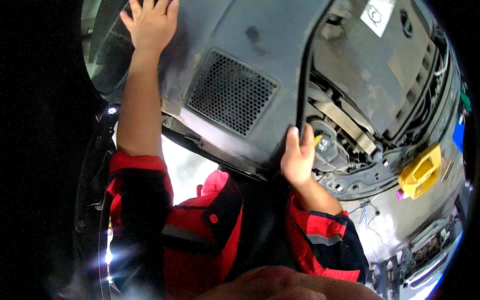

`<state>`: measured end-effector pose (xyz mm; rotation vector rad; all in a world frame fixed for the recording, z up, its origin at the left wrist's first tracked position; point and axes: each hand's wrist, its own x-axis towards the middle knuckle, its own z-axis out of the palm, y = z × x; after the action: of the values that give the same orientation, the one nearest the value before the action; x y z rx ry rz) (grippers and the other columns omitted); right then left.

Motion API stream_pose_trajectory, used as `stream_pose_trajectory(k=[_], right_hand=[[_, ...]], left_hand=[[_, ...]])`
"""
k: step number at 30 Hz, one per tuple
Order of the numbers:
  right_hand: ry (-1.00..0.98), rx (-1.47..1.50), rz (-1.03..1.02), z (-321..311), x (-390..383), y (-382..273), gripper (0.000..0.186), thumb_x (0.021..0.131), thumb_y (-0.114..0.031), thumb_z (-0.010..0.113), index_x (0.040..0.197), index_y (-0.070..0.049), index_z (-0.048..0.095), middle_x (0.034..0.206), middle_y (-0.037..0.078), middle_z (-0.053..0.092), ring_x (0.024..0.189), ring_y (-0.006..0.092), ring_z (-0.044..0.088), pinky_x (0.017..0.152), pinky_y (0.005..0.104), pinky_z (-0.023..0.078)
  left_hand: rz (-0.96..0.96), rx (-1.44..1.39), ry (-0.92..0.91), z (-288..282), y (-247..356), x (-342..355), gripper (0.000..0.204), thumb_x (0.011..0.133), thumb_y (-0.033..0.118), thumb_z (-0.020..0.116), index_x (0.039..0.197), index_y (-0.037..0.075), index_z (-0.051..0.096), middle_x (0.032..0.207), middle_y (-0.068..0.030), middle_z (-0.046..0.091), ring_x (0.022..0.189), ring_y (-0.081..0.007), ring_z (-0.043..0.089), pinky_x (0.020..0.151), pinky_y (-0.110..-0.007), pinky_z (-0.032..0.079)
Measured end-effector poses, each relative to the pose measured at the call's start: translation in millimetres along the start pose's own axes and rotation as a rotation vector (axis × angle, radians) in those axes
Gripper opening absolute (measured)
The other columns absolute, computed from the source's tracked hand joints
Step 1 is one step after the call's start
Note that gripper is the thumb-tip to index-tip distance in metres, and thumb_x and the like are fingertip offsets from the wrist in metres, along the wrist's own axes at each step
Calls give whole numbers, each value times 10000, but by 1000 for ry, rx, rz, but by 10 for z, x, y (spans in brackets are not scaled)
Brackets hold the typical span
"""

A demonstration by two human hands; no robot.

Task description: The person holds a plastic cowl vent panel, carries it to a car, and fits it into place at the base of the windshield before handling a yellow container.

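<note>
Left hand (152, 31) open, fingers spread on grey panel (215, 30); right hand (298, 159) pinches black edge strip (304, 75). Best brace evenly, avoid yanking.

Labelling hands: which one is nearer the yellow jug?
Right hand, at the edge of the grey panel; the left hand is farther, near the picture's top.

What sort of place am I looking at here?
Probably a vehicle repair workshop: an uncovered engine bay, a dark grey panel with a honeycomb grille under the hands, and a yellow plastic jug nearby all suggest it.
</note>
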<state>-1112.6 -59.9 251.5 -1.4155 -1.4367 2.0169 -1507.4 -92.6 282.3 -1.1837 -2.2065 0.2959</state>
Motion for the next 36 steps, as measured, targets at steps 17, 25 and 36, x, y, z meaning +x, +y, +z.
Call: stream_pose_trajectory(k=[17,25,36], right_hand=[[151,-539,-571,101,188,124,618,870,-122,645,1353,137,361,1337,345,398,1183,502,447,1021,522,386],[229,-934,-797,182,278,208,812,809,-337,673,1340,179,339,1339,380,424,1248,534,426,1001,678,320],[207,-870,-820,191,269,235,835,809,-344,676,1321,224,338,1302,393,458,1227,535,454,1006,686,324]], left_hand=[[-49,-96,-36,264,-183,-25,493,976,502,442,1435,322,465,1549,-42,357,1445,-380,250,1130,-630,158],[-49,-68,-25,228,-217,20,488,965,498,468,1417,317,491,1540,-41,375,1430,-400,273,1116,-640,183],[-42,-104,1,205,-217,-52,522,929,518,511,1393,279,527,1521,-43,402,1423,-390,286,1115,-628,191]])
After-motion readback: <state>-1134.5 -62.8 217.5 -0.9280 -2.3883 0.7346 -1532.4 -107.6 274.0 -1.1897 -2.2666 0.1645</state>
